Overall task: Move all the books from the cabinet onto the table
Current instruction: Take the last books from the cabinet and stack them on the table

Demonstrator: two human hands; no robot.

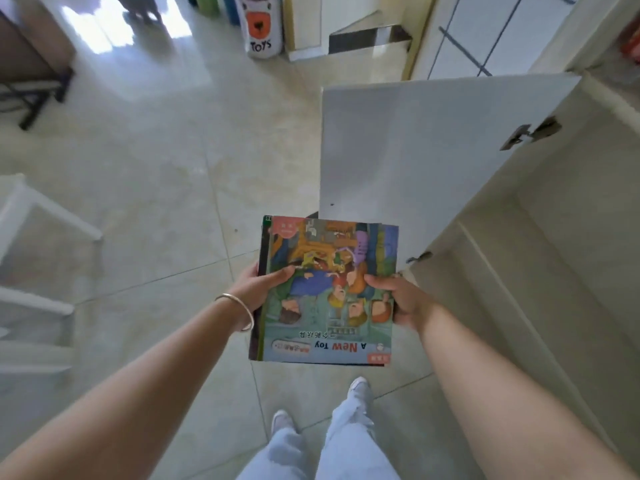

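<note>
A stack of books (329, 292) is held flat over the tiled floor (156, 188), just in front of the open cabinet door (433, 154). The top cover is a colourful picture book reading "A New Toy", upside down to the camera. Darker edges of other books show under it along its left side; how many there are cannot be told.

The left hand (258, 287) has its grip closed on the stack's left edge, thumb lying on the cover, with a thin bangle (239, 311) at the wrist. The right hand (398, 299) is likewise clamped on the right edge, thumb on top; the fingers beneath are hidden by the books.

Right of the door, the cabinet (554, 258) stands open, its pale inside bare where visible; its lower part is cut off by the frame. Beyond the door, at the far side of the room, sits a white bag (261, 27) marked "TOYS". Left of the books, well apart, white legs (41, 209) of some furniture enter the frame; whether they belong to the surface cannot be told. Below the books, light trousers and white shoes (360, 389) show.
</note>
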